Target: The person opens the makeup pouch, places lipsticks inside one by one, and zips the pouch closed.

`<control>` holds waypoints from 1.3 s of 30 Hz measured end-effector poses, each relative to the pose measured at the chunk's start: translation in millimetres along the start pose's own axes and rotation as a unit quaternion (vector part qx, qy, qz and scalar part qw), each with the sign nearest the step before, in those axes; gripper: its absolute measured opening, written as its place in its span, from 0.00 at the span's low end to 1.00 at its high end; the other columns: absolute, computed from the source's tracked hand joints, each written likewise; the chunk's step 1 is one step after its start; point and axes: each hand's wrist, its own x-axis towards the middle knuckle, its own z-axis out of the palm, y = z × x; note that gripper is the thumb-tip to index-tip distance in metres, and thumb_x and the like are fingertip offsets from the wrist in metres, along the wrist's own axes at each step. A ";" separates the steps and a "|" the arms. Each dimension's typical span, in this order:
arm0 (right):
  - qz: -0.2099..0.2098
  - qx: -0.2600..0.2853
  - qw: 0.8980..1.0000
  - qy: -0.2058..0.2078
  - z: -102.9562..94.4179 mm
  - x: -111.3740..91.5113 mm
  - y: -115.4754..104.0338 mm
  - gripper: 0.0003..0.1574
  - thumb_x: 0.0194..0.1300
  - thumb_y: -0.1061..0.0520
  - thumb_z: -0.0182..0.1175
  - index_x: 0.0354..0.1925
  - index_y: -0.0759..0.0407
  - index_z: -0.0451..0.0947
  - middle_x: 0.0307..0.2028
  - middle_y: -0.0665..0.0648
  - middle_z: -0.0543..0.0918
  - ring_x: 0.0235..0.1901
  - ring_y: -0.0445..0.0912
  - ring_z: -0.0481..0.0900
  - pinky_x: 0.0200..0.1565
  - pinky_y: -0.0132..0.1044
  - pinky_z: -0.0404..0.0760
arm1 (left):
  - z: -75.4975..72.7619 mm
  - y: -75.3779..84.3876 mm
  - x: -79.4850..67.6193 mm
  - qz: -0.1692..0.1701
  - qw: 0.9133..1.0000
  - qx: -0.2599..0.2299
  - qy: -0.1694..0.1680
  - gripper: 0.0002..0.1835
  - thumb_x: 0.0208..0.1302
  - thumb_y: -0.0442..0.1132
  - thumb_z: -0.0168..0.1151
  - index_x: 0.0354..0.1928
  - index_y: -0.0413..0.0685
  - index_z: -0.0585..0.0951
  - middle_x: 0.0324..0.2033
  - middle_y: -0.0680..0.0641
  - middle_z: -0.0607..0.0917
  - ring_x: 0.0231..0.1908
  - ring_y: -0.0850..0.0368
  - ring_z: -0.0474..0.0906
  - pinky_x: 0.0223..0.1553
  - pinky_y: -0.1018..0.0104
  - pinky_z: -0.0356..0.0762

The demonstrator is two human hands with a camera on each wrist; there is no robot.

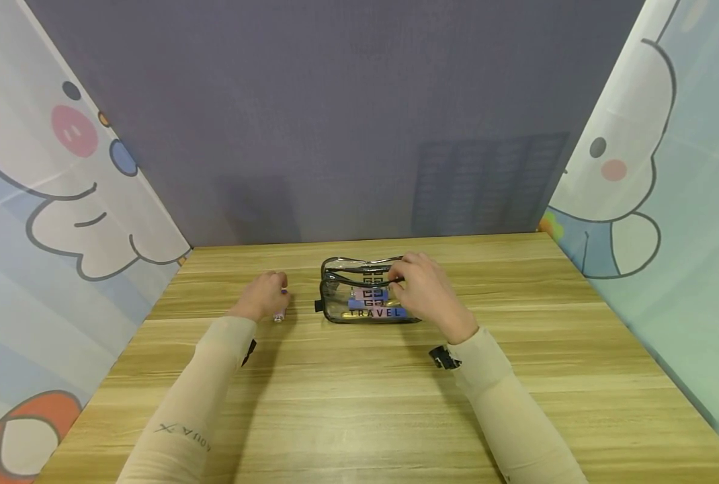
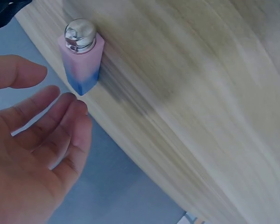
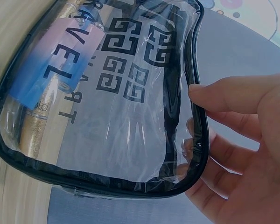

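A small pink-to-blue bottle (image 2: 79, 70) with a silver round cap lies on the table, left of the pouch. Beside it in the left wrist view is my left hand (image 2: 42, 135), thumb and loosely bent fingers apart, with nothing between them. In the head view this hand (image 1: 265, 296) overlaps the bottle's far end. My right hand (image 1: 426, 289) pinches the black-trimmed upper edge of a clear travel pouch (image 1: 335, 306) near its right end. Through the pouch's printed wall show a pink-and-blue container (image 3: 56, 65) and a gold tube (image 3: 34, 133), among several items.
The wood-grain table (image 1: 347, 403) ends at a grey panel (image 1: 335, 134) behind the pouch. Curtains with cartoon figures hang at the left (image 1: 27, 235) and right (image 1: 686, 202). Black straps sit at both wrists.
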 end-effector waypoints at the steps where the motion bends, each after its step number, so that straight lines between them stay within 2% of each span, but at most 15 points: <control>1: 0.000 0.000 1.000 0.000 0.0 0.0 -0.1 0.05 0.65 0.61 0.67 0.41 0.56 0.86 0.39 0.53 0.82 0.39 0.50 0.75 0.46 0.46 0.77 | 0.6 -0.9 0.1 -0.006 1.000 -0.001 0.000 0.21 0.71 0.41 0.58 0.58 0.32 0.77 0.50 0.35 0.81 0.49 0.38 0.80 0.51 0.41 0.78; 3: 0.000 0.000 1.000 0.000 -0.1 0.0 -0.3 0.05 0.66 0.61 0.67 0.41 0.56 0.86 0.39 0.53 0.82 0.39 0.50 0.75 0.46 0.46 0.77 | 1.4 -2.1 -0.2 -0.015 1.000 -0.002 -0.004 0.21 0.70 0.40 0.57 0.58 0.32 0.76 0.50 0.34 0.80 0.46 0.40 0.80 0.50 0.42 0.79; 7: 0.003 0.000 1.000 -0.003 -0.3 0.2 -0.9 0.05 0.66 0.60 0.66 0.41 0.56 0.86 0.40 0.53 0.82 0.39 0.50 0.75 0.46 0.46 0.77 | 3.2 -3.3 -0.7 -0.041 0.999 -0.012 -0.021 0.22 0.68 0.39 0.56 0.59 0.31 0.75 0.49 0.35 0.80 0.37 0.46 0.77 0.41 0.50 0.78; 11: 0.006 0.001 1.000 -0.006 -0.3 0.1 -1.1 0.05 0.66 0.60 0.66 0.42 0.56 0.86 0.40 0.53 0.82 0.39 0.50 0.75 0.46 0.46 0.77 | 3.7 -2.3 -1.5 -0.060 0.997 -0.027 -0.034 0.20 0.67 0.39 0.57 0.55 0.31 0.75 0.39 0.39 0.80 0.30 0.50 0.74 0.32 0.58 0.74; 14: 0.007 0.003 1.000 -0.004 0.0 0.1 -0.9 0.05 0.66 0.61 0.66 0.41 0.56 0.86 0.39 0.53 0.82 0.39 0.50 0.75 0.46 0.46 0.77 | 3.9 -1.2 -2.1 -0.066 0.996 -0.039 -0.042 0.19 0.67 0.38 0.58 0.54 0.31 0.75 0.33 0.41 0.78 0.27 0.50 0.73 0.28 0.61 0.72; 18: 0.008 0.005 1.000 -0.001 0.7 0.2 -0.5 0.05 0.65 0.61 0.66 0.40 0.56 0.86 0.39 0.53 0.82 0.40 0.50 0.75 0.46 0.46 0.77 | 6.1 0.3 -2.0 -0.065 0.995 -0.051 -0.054 0.20 0.69 0.36 0.58 0.58 0.30 0.72 0.31 0.42 0.80 0.27 0.50 0.76 0.31 0.59 0.76; 23: 0.006 0.004 1.000 0.000 0.9 0.3 -0.5 0.05 0.65 0.61 0.66 0.40 0.56 0.86 0.40 0.53 0.82 0.40 0.50 0.75 0.46 0.46 0.77 | 9.2 3.1 -0.3 -0.048 0.996 -0.057 -0.056 0.20 0.68 0.34 0.60 0.59 0.32 0.72 0.38 0.39 0.83 0.35 0.48 0.81 0.40 0.53 0.81; 29: 0.006 0.002 1.000 -0.002 -0.5 0.1 -1.5 0.05 0.65 0.61 0.66 0.40 0.56 0.86 0.40 0.53 0.82 0.39 0.50 0.75 0.46 0.46 0.77 | 10.7 8.4 3.4 -0.039 0.996 -0.052 -0.053 0.22 0.68 0.33 0.62 0.61 0.33 0.72 0.44 0.38 0.83 0.39 0.47 0.81 0.43 0.50 0.80; 35: 0.007 -0.001 1.000 -0.005 -1.2 0.7 -1.7 0.05 0.65 0.61 0.67 0.41 0.56 0.86 0.39 0.53 0.82 0.39 0.50 0.75 0.46 0.45 0.77 | 12.6 15.7 6.6 -0.030 0.998 -0.032 -0.044 0.22 0.68 0.34 0.61 0.62 0.34 0.74 0.54 0.33 0.81 0.53 0.38 0.80 0.54 0.44 0.78; 39: 0.008 -0.004 1.000 -0.006 -1.4 0.9 -1.4 0.05 0.65 0.61 0.66 0.41 0.55 0.86 0.39 0.53 0.82 0.39 0.49 0.75 0.46 0.45 0.77 | 13.0 19.7 8.6 -0.024 0.999 -0.023 -0.043 0.21 0.66 0.32 0.61 0.60 0.34 0.75 0.53 0.34 0.82 0.54 0.37 0.79 0.57 0.43 0.77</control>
